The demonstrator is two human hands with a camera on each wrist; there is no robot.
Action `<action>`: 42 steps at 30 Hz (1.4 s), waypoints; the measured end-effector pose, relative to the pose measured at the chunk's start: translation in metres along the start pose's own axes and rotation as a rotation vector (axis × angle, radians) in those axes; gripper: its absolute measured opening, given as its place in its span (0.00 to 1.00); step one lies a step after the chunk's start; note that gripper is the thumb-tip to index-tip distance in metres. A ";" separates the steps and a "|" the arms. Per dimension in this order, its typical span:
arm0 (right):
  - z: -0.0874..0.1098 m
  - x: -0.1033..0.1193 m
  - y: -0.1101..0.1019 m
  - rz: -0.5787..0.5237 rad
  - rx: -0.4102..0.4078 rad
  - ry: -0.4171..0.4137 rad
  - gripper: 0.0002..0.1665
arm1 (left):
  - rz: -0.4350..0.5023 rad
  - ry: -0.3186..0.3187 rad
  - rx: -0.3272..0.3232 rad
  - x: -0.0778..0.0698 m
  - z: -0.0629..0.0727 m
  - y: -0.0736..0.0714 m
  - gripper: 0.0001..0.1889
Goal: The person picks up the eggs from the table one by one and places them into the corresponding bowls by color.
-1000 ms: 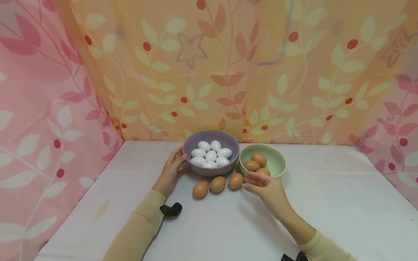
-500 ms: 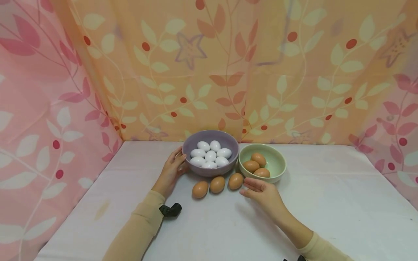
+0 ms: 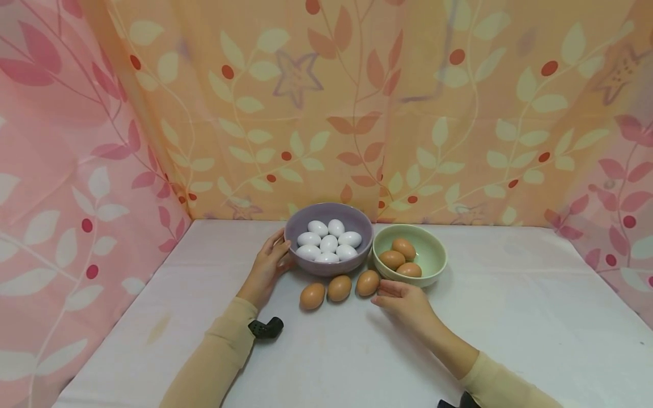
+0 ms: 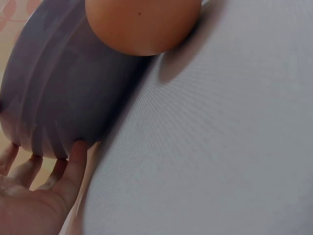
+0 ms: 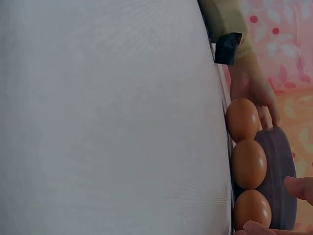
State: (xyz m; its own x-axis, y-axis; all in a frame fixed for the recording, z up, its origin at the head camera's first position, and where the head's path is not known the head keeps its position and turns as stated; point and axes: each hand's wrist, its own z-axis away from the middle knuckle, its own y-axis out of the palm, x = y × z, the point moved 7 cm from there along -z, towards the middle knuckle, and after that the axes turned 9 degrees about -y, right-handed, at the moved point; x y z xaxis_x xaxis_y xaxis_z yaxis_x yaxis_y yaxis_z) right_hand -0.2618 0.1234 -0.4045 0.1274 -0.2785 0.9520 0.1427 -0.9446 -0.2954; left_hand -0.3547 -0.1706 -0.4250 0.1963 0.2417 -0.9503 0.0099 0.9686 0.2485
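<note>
A purple bowl [image 3: 326, 212] with several white eggs [image 3: 329, 243] stands near the back of the table. My left hand [image 3: 265, 269] rests at its left side, fingertips against the outer wall, as the left wrist view also shows. In front lie three brown eggs: a left one [image 3: 312, 296], a middle one [image 3: 339, 288] and a right one [image 3: 368, 283]. My right hand [image 3: 410, 306] is beside the right egg, fingertips at its right side and thumb apart from the fingers. In the right wrist view, a fingertip [image 5: 254, 227] overlaps the nearest egg [image 5: 252, 208].
Right of the purple bowl, close against it, stands a pale green bowl [image 3: 432, 255] holding three brown eggs [image 3: 391, 260]. A white cloth [image 3: 326, 357] covers the table. Patterned curtains [image 3: 285, 124] close off the back and sides.
My right hand has moved down and left, from in front of the green bowl to the right brown egg. The left hand and the bowls have stayed in place.
</note>
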 end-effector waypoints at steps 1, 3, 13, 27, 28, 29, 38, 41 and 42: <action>-0.001 -0.001 0.001 -0.002 0.000 0.001 0.34 | -0.003 0.000 0.001 0.000 0.000 0.000 0.29; -0.003 -0.002 0.003 -0.008 0.006 -0.001 0.34 | -0.002 0.003 0.003 0.000 0.000 0.000 0.29; -0.010 -0.002 0.013 -0.031 0.030 -0.013 0.39 | -0.005 0.017 0.011 0.000 -0.001 -0.001 0.30; -0.018 -0.003 0.022 -0.002 -0.030 -0.014 0.41 | -0.003 0.025 0.023 -0.001 0.000 -0.001 0.30; -0.018 -0.002 0.022 0.000 -0.033 -0.018 0.41 | -0.001 0.027 0.025 -0.001 0.000 -0.001 0.30; -0.018 -0.002 0.023 0.001 -0.033 -0.019 0.41 | 0.000 0.028 0.025 -0.001 0.000 -0.001 0.30; -0.019 -0.003 0.024 -0.012 -0.056 -0.005 0.40 | 0.000 0.022 0.017 0.000 -0.001 -0.001 0.30; -0.019 -0.003 0.023 -0.008 -0.067 -0.016 0.39 | -0.003 0.018 0.015 0.000 -0.001 -0.002 0.30; -0.019 -0.003 0.023 -0.008 -0.068 -0.018 0.39 | -0.002 0.016 0.014 0.001 -0.002 -0.002 0.30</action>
State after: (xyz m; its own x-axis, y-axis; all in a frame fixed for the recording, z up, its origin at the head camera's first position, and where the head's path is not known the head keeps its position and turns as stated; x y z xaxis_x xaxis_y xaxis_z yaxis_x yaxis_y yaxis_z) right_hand -0.2777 0.0988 -0.4122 0.1447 -0.2681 0.9525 0.0771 -0.9566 -0.2810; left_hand -0.3561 -0.1718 -0.4262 0.1801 0.2411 -0.9536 0.0240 0.9681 0.2493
